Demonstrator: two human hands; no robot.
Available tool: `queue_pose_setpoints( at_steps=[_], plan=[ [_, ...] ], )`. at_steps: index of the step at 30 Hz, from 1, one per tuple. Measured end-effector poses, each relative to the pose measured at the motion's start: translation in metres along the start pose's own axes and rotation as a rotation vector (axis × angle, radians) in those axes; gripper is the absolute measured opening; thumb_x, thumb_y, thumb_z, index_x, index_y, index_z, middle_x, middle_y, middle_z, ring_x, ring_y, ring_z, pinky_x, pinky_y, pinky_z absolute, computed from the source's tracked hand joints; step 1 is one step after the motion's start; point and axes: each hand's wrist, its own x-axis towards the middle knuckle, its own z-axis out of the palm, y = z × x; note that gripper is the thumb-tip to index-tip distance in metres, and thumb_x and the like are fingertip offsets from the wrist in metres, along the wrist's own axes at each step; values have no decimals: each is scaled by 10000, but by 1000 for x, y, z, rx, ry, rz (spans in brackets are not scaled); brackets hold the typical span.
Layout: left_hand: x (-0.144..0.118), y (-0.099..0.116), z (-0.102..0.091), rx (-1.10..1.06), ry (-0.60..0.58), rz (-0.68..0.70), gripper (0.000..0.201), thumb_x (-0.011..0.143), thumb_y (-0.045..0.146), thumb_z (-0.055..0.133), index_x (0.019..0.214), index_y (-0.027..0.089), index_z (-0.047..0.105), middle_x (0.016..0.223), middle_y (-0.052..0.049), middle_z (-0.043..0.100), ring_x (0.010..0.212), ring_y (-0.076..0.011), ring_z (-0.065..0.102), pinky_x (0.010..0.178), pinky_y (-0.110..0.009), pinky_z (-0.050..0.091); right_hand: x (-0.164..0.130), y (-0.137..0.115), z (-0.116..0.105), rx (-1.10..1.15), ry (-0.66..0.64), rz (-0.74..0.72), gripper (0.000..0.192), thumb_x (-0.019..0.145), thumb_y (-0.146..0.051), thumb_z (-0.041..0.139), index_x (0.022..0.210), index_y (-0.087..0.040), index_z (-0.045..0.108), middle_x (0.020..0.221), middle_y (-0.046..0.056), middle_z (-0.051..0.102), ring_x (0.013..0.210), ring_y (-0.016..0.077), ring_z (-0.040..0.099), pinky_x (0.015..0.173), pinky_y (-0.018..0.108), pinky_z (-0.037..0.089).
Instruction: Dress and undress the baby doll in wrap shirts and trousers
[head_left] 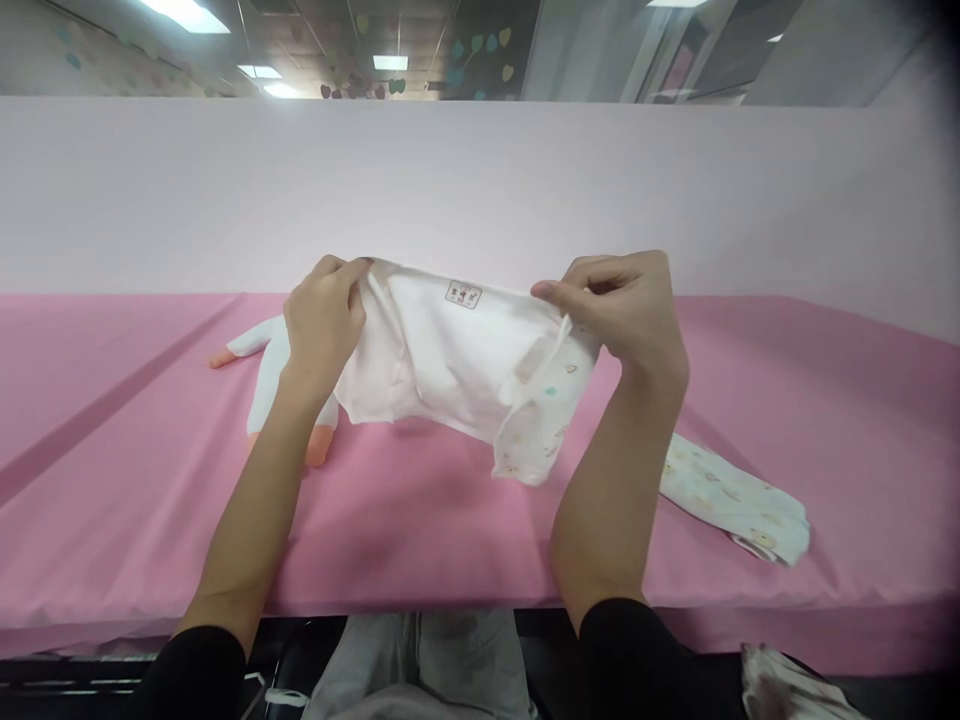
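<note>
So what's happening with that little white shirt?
A person is holding a small white baby garment up over the pink table. The left hand grips one end of its top edge and the right hand pinches the other, so it hangs stretched between them. A white doll lies behind the left arm, and another printed garment lies on the right.

Pink cloth covers the worktop (135, 500) from edge to edge, creased in a long diagonal line on the left. A pale pink partition wall (480, 190) stands right behind it. On the worktop's left lies a white doll (259, 385) with orange-pink feet, partly hidden. Over on the right, a small patterned white garment (739, 500) lies flat near the front edge. Ceiling lights (187, 14) glow overhead, with heart shapes (480, 45) hanging beside them.
</note>
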Motion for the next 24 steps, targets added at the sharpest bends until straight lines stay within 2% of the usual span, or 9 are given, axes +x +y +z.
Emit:
queue_pose_setpoints(
  at_steps=[4, 7, 11, 15, 20, 24],
  plan=[
    [1, -6, -4, -48, -71, 9, 416, 853, 229, 425, 1236, 314, 564, 847, -61, 583, 926, -259, 531, 816, -350, 371, 3, 12, 3, -99, 93, 75, 442, 673, -316, 745, 421, -204, 398, 459, -37, 343, 475, 92, 290, 463, 281, 211],
    [3, -16, 0, 19, -138, -18, 413, 872, 240, 407, 1256, 308, 544, 880, -82, 568, 909, -274, 540, 817, -372, 379, 7, 29, 4, -238, 16, 147, 379, 640, -236, 740, 445, -197, 417, 487, -40, 358, 494, 94, 297, 480, 278, 223],
    [5, -23, 12, 234, -214, -67, 463, 890, 187, 339, 1306, 304, 506, 990, -114, 544, 892, -276, 560, 778, -384, 414, 9, 48, 6, -532, -119, 250, 311, 639, -175, 692, 468, -194, 433, 510, -17, 401, 527, 120, 350, 514, 286, 265],
    [4, -21, 18, 396, -308, -110, 544, 892, 125, 272, 1364, 338, 436, 1092, -102, 511, 867, -231, 581, 742, -354, 457, 8, 53, 6, -782, -94, 317, 97, 680, -140, 562, 603, -195, 542, 622, 33, 520, 639, 181, 466, 570, 298, 321],
    [5, -19, 16, 382, -274, -93, 537, 911, 131, 249, 1388, 325, 401, 1120, -93, 500, 945, -221, 567, 809, -348, 474, 8, 50, 5, -854, -4, 312, 184, 701, -102, 483, 782, -199, 617, 764, 62, 588, 725, 210, 516, 606, 303, 359],
    [6, -21, 14, 358, -231, -53, 542, 909, 119, 242, 1378, 321, 424, 1108, -90, 503, 987, -228, 553, 843, -363, 466, 10, 53, 7, -792, -30, 379, 269, 732, -94, 429, 775, -186, 679, 685, 64, 578, 666, 198, 521, 599, 310, 382]
  ],
)
